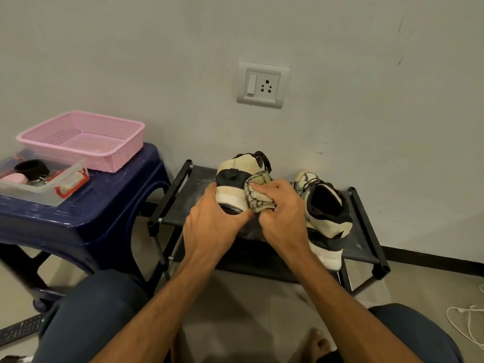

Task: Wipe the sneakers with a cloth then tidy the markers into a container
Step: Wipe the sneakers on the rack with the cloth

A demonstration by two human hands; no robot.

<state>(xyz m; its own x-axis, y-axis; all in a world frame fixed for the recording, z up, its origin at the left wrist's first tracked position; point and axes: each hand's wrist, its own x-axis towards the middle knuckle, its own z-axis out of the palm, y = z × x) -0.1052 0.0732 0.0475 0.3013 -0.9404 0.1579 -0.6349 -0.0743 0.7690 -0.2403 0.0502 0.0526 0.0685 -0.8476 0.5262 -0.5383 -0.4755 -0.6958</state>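
A cream-and-black sneaker (pixel 237 176) is tipped up over the low black shoe rack (pixel 366 231), its heel toward me. My left hand (pixel 209 226) grips it from below at the sole. My right hand (pixel 282 208) holds a folded beige cloth (pixel 258 195) with dark zigzag stitching, pressed against the sneaker's heel. The second sneaker (pixel 322 216) stands on the rack to the right, apart from both hands. A pink mesh basket (pixel 81 138) sits on the blue stool at left. No markers are visible.
The dark blue plastic stool (pixel 86 205) stands left of the rack and also carries a clear lidded box (pixel 44 179) with small items. A wall socket (pixel 263 85) is above. A white cable (pixel 468 326) lies on the floor at right, a remote (pixel 21 328) at lower left. My knees frame the bottom.
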